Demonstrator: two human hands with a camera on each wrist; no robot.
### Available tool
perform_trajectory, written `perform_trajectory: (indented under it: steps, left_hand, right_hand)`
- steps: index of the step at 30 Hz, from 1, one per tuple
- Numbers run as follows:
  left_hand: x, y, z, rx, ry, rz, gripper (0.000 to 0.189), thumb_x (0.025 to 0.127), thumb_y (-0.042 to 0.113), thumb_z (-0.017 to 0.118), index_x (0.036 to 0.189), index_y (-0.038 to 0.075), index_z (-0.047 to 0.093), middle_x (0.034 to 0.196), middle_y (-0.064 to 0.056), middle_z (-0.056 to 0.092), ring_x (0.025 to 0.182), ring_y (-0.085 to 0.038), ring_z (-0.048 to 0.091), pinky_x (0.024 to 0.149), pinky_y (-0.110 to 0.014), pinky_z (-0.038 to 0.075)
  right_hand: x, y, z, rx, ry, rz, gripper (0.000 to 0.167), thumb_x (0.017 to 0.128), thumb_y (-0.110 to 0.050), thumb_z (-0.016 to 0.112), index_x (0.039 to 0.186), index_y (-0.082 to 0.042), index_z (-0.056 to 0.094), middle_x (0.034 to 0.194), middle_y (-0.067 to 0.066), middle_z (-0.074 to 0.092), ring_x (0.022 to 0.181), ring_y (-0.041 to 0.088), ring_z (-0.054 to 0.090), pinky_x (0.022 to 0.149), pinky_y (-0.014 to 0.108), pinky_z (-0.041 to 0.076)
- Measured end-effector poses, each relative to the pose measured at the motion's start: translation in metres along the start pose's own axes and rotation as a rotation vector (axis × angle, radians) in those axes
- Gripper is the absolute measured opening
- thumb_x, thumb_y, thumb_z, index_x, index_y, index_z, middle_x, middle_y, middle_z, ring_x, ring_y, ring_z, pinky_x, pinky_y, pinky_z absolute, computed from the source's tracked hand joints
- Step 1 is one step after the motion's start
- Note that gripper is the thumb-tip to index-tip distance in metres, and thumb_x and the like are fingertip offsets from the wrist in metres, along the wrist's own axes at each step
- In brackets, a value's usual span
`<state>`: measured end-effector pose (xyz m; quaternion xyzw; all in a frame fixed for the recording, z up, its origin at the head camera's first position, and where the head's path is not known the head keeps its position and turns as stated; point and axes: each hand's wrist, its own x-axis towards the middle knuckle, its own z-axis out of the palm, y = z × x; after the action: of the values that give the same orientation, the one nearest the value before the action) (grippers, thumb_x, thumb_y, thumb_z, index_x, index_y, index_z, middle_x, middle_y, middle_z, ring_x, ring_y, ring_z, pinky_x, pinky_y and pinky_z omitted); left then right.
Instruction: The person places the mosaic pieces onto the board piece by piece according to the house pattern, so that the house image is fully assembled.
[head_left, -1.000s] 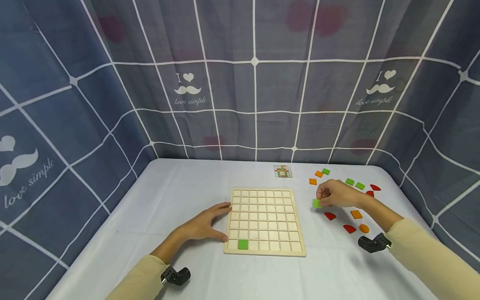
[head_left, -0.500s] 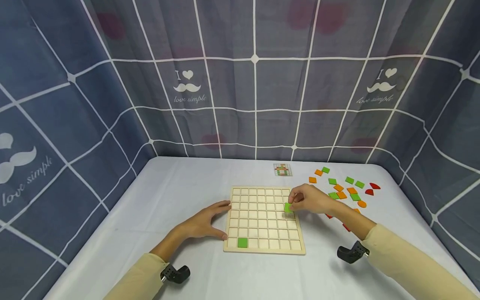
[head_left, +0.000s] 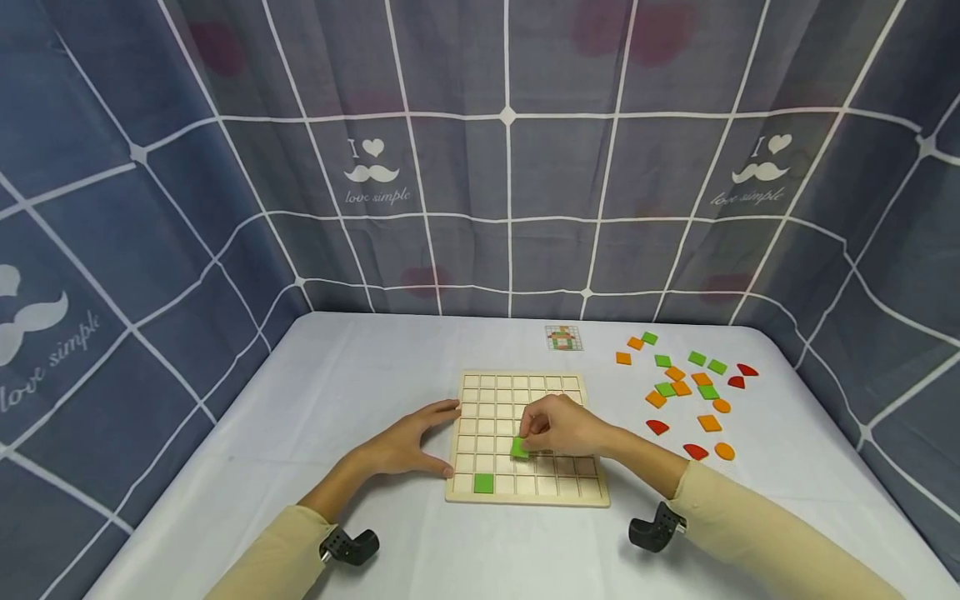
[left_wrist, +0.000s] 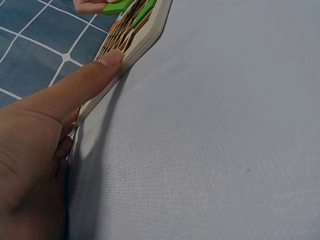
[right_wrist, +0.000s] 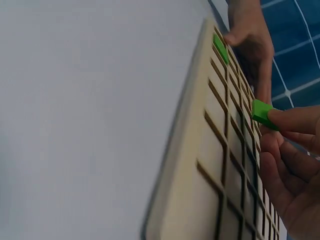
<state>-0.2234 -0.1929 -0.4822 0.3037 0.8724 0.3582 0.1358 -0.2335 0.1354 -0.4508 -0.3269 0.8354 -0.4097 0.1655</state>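
White-clothed desk (head_left: 360, 358), checked curtain (head_left: 465, 175) behind and on both sides
The right hand (head_left: 566, 427) pinches a green tile (head_left: 518, 449) over the wooden board (head_left: 487, 411) on the desk; the spread left hand (head_left: 405, 442) touches the board's left edge.

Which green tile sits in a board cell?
The green tile in the nearest row of the board, second cell from left. The right hand pinches another green tile; the other green tiles lie on the table.
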Motion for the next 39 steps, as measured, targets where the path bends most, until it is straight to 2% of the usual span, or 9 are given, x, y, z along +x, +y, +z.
perform_trajectory:
  steps: [7,15,22,27,32,39]
  left_hand:
    - [0.001,-0.002,0.000,-0.003,-0.002,0.014,0.099,0.080,0.042,0.090,0.158,0.005,0.041,0.168,-0.008,0.028,0.154,-0.034,0.021,0.121,-0.057,0.020]
    - [0.000,-0.002,0.000,-0.010,-0.003,0.012,0.098,0.081,0.043,0.089,0.158,0.006,0.042,0.168,-0.007,0.028,0.153,-0.034,0.021,0.121,-0.058,0.020]
    - [0.001,0.002,-0.001,0.001,-0.005,0.014,0.098,0.081,0.042,0.089,0.158,0.004,0.042,0.167,-0.008,0.028,0.153,-0.034,0.022,0.121,-0.057,0.020]
    - [0.003,0.003,-0.002,0.005,-0.002,0.018,0.098,0.081,0.042,0.089,0.158,0.005,0.041,0.168,-0.008,0.028,0.154,-0.034,0.021,0.121,-0.056,0.021]
    - [0.001,0.003,-0.002,-0.001,0.000,0.016,0.098,0.081,0.042,0.090,0.157,0.004,0.042,0.167,-0.009,0.029,0.153,-0.034,0.022,0.121,-0.056,0.021]
    - [-0.002,0.002,-0.001,-0.018,0.003,0.017,0.098,0.081,0.042,0.090,0.157,0.003,0.042,0.167,-0.010,0.029,0.153,-0.035,0.022,0.121,-0.058,0.021]
  right_hand:
    - [0.014,-0.013,0.027,0.033,-0.012,-0.062,0.012,0.090,-0.004,0.080,0.086,-0.013,0.073,0.077,-0.004,0.073,0.072,0.014,0.071,0.071,0.028,0.058]
    - [0.025,-0.013,0.041,-0.018,0.028,-0.048,0.016,0.088,-0.006,0.082,0.084,-0.018,0.073,0.074,-0.011,0.071,0.069,0.008,0.068,0.070,0.026,0.056]
    - [0.029,-0.015,0.045,-0.050,0.050,-0.081,0.014,0.086,-0.003,0.083,0.085,-0.014,0.073,0.074,-0.011,0.071,0.069,0.006,0.068,0.065,0.025,0.056]
    - [0.028,-0.016,0.044,-0.076,0.033,-0.098,0.009,0.086,-0.004,0.082,0.084,-0.011,0.077,0.074,-0.011,0.071,0.067,0.005,0.066,0.063,0.024,0.055]
    - [0.029,-0.017,0.044,-0.129,0.032,-0.135,0.007,0.087,-0.006,0.083,0.083,-0.011,0.080,0.081,-0.012,0.068,0.073,0.002,0.063,0.066,0.023,0.056]
    - [0.030,-0.018,0.046,-0.141,0.020,-0.117,0.013,0.086,-0.004,0.083,0.082,-0.014,0.075,0.074,-0.014,0.066,0.069,0.003,0.061,0.064,0.023,0.055]
